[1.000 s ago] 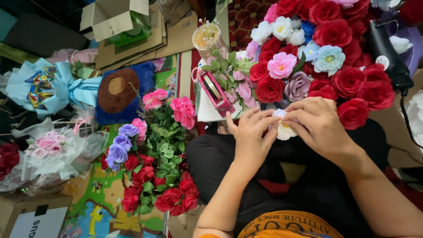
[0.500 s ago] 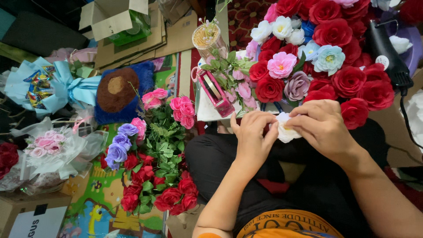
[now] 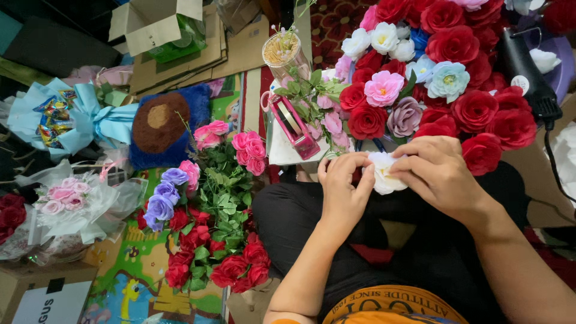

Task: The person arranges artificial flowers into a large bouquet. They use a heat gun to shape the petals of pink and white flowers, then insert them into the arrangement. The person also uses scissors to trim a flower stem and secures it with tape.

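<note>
Head view, looking down at a seated person's lap; both hands meet at a white artificial flower, held just above the dark-trousered knees and just below the edge of a large mixed bouquet. The left hand grasps the flower from its left side, fingers curled against the petals; the right hand grasps it from the right, fingertips pressed onto the top of the bloom; neither hand is released, and the flower is partly hidden between them. The bouquet holds red roses with single pink, pale blue, mauve and white blooms; its nearest red rose lies just beside the right hand. A black glue gun rests at the bouquet's right edge, its cord running down the frame. A pink tape dispenser lies on a white sheet left of the hands, near leafy sprigs; behind it stands a clear cup of thin sticks. On the floor to the left lies a loose bunch of red, pink and purple flowers; farther left, a blue-wrapped bouquet, a white-wrapped pink bouquet, and an open cardboard box.
</note>
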